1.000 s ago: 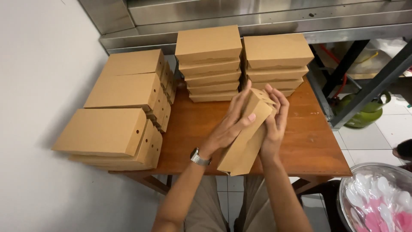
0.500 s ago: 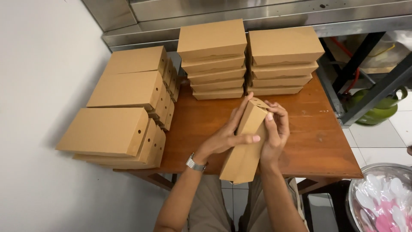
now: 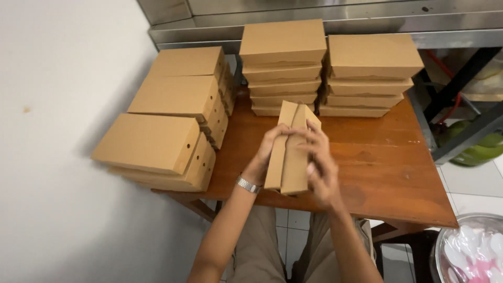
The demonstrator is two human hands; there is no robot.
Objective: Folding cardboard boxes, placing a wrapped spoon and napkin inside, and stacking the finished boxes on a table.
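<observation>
Both hands — left hand (image 3: 268,157), right hand (image 3: 322,170) — keep a closed grip on a flat brown carton (image 3: 290,149), held above the wooden surface (image 3: 387,167); stacked brown boxes (image 3: 283,65) line its far edge — near edge bare.

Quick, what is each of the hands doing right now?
Left hand: closed around the left side of the brown cardboard box.
Right hand: gripping the same box's right side.
</observation>
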